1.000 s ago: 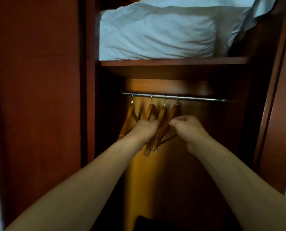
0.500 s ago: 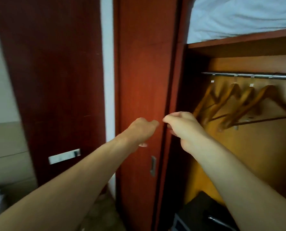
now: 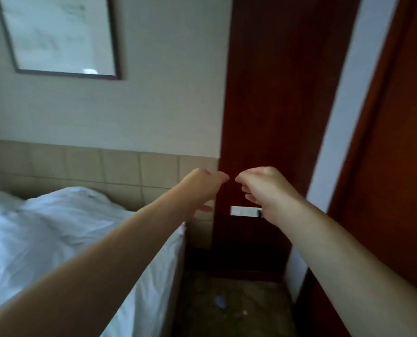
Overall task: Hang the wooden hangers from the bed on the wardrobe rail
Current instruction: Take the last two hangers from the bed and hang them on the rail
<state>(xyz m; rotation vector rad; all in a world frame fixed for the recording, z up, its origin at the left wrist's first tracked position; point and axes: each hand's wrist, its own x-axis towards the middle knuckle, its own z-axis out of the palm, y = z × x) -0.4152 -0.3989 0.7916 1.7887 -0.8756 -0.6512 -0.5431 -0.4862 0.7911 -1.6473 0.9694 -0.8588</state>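
Nothing is held right now; left hand (image 3: 202,184) and right hand (image 3: 263,188) are loosely curled, empty, raised near the bed (image 3: 56,227); no wooden hangers can be spotted on it, so maybe little's left; rail's out of view.

framed picture (image 3: 59,35) on wall | padded headboard (image 3: 120,171) | white plate (image 3: 245,211) on dark panel (image 3: 275,105)

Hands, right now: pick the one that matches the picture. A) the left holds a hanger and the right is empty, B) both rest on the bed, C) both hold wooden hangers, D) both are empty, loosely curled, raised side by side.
D: the left hand and the right hand hang in the air with curled fingers and nothing in them, above and to the right of the bed.
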